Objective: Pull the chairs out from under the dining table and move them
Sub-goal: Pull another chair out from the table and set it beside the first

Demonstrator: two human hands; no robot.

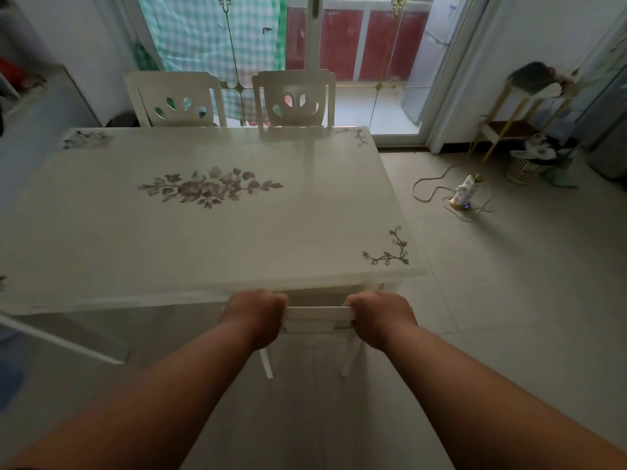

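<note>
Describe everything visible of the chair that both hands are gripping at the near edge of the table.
The near chair is white and looks like painted wood. Only its flat top rail and two slim back legs below it show; the seat is hidden under the dining table, so it is still tucked in, close to the table's right corner. It stands upright on the pale tiled floor. The left hand grips the rail's left end and the right hand its right end, fingers curled over the top.
</note>
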